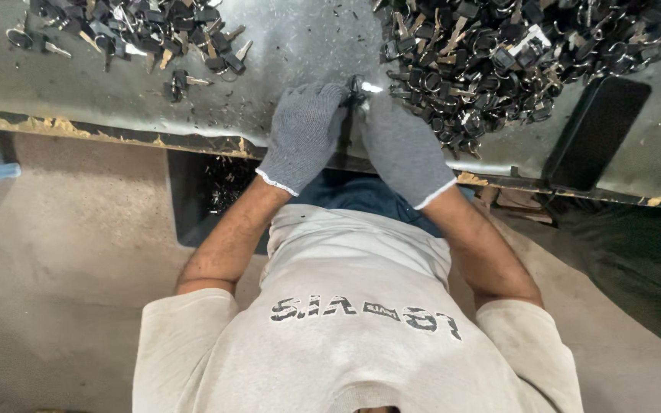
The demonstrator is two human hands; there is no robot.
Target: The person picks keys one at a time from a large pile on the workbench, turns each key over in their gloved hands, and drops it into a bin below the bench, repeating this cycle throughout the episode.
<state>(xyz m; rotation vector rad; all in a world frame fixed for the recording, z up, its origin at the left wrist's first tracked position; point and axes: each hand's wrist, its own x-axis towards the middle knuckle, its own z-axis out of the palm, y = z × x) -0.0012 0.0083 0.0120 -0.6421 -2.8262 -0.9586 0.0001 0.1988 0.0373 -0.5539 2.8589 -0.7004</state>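
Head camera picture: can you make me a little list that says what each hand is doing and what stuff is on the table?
Left hand: in a grey knit glove, fingers meet the right hand's at a small dark key part
Right hand: grey knit glove, pinching the same part
Big pile: black-headed keys, right of the hands
Small pile: more keys, far left
Table: grey metal sheet with a chipped edge
Dark bin: below the table edge, bits inside
Grip: hidden by the gloves
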